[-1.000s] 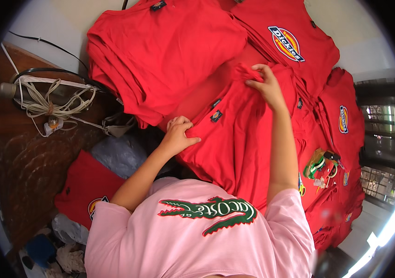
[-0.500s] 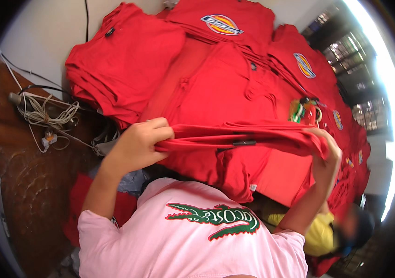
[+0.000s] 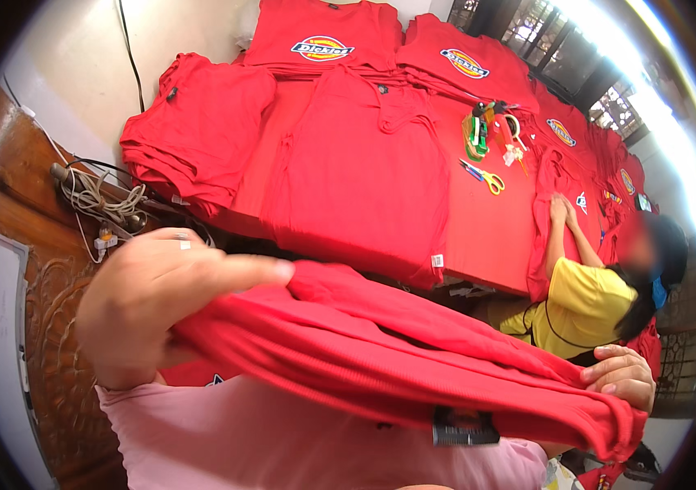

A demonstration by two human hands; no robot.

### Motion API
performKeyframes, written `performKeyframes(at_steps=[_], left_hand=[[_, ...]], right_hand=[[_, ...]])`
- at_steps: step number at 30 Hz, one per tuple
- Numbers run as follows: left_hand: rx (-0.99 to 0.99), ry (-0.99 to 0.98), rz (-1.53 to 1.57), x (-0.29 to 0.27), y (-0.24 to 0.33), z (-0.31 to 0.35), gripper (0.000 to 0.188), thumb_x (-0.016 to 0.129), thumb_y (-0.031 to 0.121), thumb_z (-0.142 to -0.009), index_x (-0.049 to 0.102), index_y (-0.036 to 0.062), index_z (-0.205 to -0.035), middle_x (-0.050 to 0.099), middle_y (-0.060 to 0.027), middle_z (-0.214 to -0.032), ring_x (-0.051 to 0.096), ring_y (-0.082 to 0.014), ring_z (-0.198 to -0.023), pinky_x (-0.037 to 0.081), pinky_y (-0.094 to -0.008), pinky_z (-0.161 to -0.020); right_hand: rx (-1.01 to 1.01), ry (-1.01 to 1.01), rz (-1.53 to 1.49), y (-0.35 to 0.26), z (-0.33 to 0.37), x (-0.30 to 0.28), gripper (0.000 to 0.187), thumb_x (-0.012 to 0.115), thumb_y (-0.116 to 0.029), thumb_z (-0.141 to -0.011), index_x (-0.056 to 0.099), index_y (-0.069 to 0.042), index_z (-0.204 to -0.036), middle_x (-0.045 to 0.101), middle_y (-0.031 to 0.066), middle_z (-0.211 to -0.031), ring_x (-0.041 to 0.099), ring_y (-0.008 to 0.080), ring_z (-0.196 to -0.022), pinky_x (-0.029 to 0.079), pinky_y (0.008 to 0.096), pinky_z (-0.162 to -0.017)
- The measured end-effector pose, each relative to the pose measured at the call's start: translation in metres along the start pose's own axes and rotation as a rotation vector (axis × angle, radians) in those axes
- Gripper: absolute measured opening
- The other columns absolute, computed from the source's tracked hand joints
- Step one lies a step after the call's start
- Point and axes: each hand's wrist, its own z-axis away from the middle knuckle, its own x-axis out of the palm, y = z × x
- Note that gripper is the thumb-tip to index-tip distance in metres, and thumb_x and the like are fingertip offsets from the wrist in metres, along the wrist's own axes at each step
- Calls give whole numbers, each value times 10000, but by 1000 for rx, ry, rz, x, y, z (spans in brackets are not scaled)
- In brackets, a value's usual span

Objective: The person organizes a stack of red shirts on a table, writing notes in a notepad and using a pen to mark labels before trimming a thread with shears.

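We held a red garment (image 3: 413,347) near us, left hand (image 3: 148,286) pinching its left end, right hand (image 3: 621,377) its right.

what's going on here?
Someone in a pink shirt is holding a red garment stretched out in front of them, left hand at one end, right hand at the other. Beyond it, another red garment lies flat on a red work surface, with yellow-handled scissors to its right. A co-worker in yellow has hands on more red fabric.

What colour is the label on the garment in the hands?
The label is mostly black, seen best in the head view.
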Motion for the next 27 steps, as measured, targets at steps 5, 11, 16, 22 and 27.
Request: performKeyframes(at_steps=[5, 11, 16, 22, 27], left_hand=[[123, 97, -50, 21, -6, -1, 254, 766, 105, -610, 683, 49, -844, 554, -73, -718, 575, -264, -627, 432, -374, -588], [2, 101, -23, 87, -88, -54, 356, 672, -105, -640, 661, 42, -964, 636, -117, -1111, 637, -323, -1064, 511, -386, -912], [-55, 620, -194, 200, -115, -146, 429, 720, 38, -796, 628, 106, -1209, 578, -173, -1353, 564, -352, -1237, 380, -467, -1120], [-69, -196, 1133, 257, -34, -132, 565, 618, 208, -1000, 452, 11, -1502, 511, -141, -1467, 476, -217, -1393, 366, -361, -1170], [-51, -202, 1134, 261, -62, -127, 807, 772, 162, -853, 395, -13, -1545, 559, -180, -1434, 518, -238, -1358, 392, -349, -1149]], right_hand=[[302, 734, -86, 44, 69, 60, 399, 723, -296, -964, 650, 26, -1189, 678, 42, -1019, 647, 144, -913, 537, 382, -868], [336, 729, -295, 55, 88, 95, 523, 838, -185, -818, 667, 86, -1232, 706, 133, -1129, 690, 221, -991, 536, 348, -903], [443, 525, -562, 54, 69, 126, 630, 671, -20, -732, 571, 153, -1329, 714, 161, -1145, 706, 222, -973, 527, 291, -870], [876, 1036, -749, 74, 0, 195, 319, 593, -15, -1018, 586, 38, -1332, 683, 88, -1184, 660, 154, -1055, 519, 296, -938], [536, 665, -759, 72, -23, 249, 399, 540, -2, -1046, 463, 38, -1435, 587, 106, -1354, 568, 163, -1264, 437, 319, -1094]])
